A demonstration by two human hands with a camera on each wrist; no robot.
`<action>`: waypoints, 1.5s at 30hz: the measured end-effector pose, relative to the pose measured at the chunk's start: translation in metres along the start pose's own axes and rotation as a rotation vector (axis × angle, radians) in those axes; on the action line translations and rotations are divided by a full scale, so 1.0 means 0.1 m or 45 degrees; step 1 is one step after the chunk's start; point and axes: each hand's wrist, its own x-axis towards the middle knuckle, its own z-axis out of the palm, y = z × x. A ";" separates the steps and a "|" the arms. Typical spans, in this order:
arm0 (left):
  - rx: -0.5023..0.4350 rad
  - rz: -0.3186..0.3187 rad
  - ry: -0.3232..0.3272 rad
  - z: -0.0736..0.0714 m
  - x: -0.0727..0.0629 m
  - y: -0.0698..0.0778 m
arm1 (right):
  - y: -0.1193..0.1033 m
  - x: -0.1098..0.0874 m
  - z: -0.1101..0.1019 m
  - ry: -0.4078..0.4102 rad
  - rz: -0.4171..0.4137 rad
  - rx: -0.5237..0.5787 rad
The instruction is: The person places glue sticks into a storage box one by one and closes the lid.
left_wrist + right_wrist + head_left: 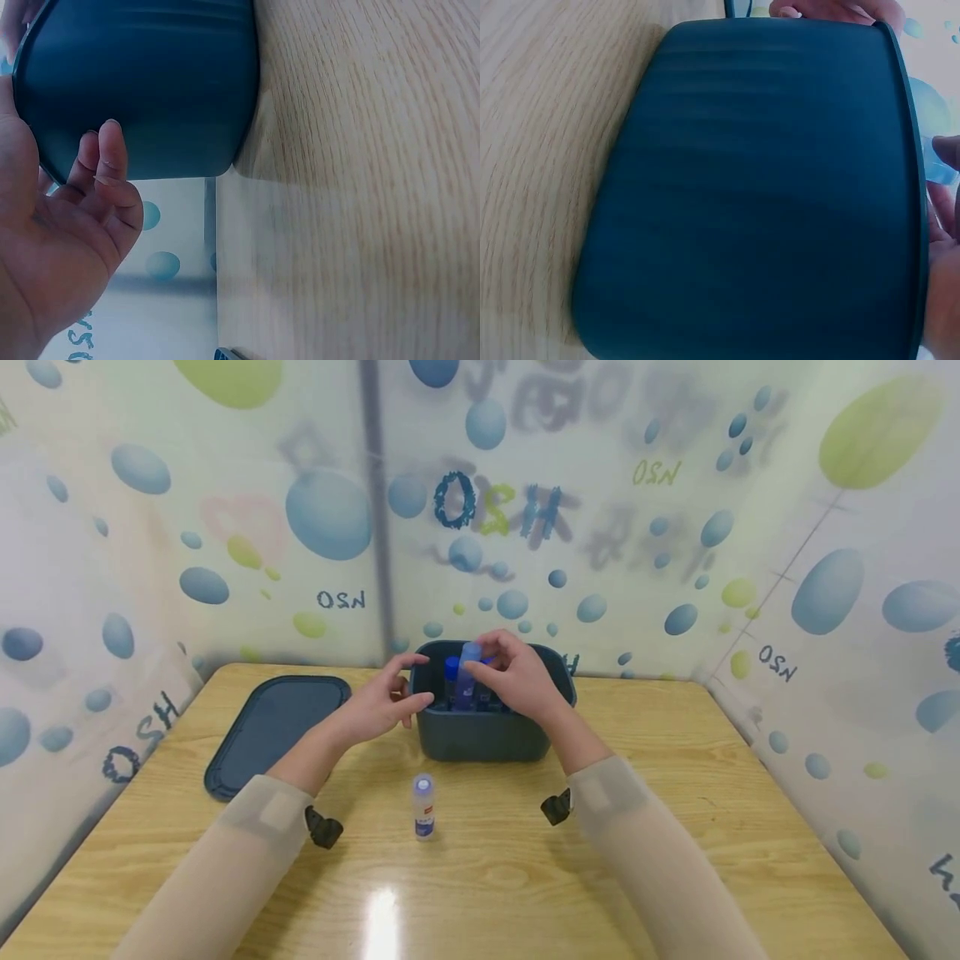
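In the head view my right hand (521, 678) reaches over a dark blue-green bin (483, 739) and pinches the upper part of a blue glue bottle (467, 681), which is upright inside it. Beside that bottle is another item with a dark blue cap (452, 667); more blue items behind are partly hidden by my hand. My left hand (378, 702) is at the bin's left end, thumb and index finger near the rim, the other fingers loosely bent outside. A clear glue bottle (423, 808) with a translucent cap stands on the table in front of the bin.
A dark lid (281, 727) lies flat on the wooden table (675, 827), left of the bin. Patterned curtain-like walls (622, 568) enclose the back and both sides. The right wrist view is mostly filled by the bin's side (757, 195).
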 end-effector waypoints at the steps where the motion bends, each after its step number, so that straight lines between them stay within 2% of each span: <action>1: 0.003 -0.001 -0.002 0.00 0.00 0.00 | 0.00 0.01 0.01 -0.008 0.005 -0.005; 9: 0.007 0.001 -0.002 0.01 0.02 0.00 | -0.02 0.05 0.06 -0.096 0.049 -0.046; 15: 0.016 -0.005 -0.005 0.01 0.01 0.00 | -0.02 0.07 0.08 -0.210 0.123 -0.114; 24: -0.003 0.002 -0.012 -0.02 0.01 0.02 | -0.03 0.09 0.10 -0.342 0.215 -0.101; 34: -0.021 0.004 -0.022 -0.01 0.01 0.01 | -0.05 0.10 0.12 -0.372 0.292 -0.121; 45: 0.000 0.008 -0.035 -0.01 0.01 0.02 | -0.05 0.10 0.13 -0.374 0.289 -0.110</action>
